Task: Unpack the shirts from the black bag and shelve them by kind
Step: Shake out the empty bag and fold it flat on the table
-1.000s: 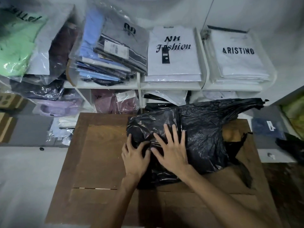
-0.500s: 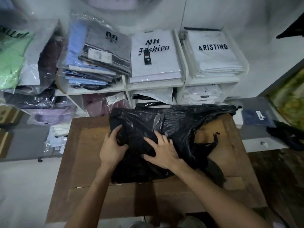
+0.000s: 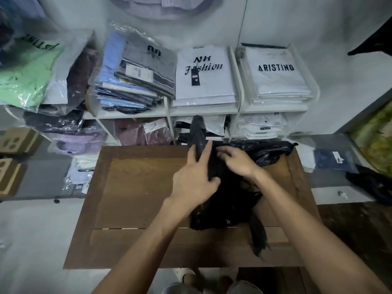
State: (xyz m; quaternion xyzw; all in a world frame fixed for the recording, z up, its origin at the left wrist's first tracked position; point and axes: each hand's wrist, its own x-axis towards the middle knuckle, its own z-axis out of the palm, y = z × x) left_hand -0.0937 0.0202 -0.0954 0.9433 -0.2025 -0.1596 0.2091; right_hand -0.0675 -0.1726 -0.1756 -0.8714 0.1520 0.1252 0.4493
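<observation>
bag (image 3: 224,200) of black plastic lies on the right half of the wooden table (image 3: 135,187), bunched, its long axis running from the table's near edge toward the shelves. one twisted corner or handle stands upright above the far edge. another part trails right along the far edge to the table's far right corner, and a ragged tail points down toward the near edge.

left hand (image 3: 194,179) grips the upright strip: thumb hooked on the bag's near side, fingers laid long against the strip. right hand (image 3: 237,161) is curled over the plastic just beside it, fingertips tucked in (blurred, so the exact pinch is hard to read). the two hands are almost touching.

left half of the table is bare wood. white shelf unit (image 3: 237,110) stands just past the far edge, its top cubbies holding a stack of mixed blue and grey shirts (image 3: 137,81), a white "nh fashion" stack (image 3: 203,81) and a white "aristino" stack (image 3: 277,79); more wrapped shirts sit in the lower row. a green shirt in clear wrap (image 3: 25,75) lies at far left. a navy wrapped shirt (image 3: 335,160) rests right of the table, near its far corner.
</observation>
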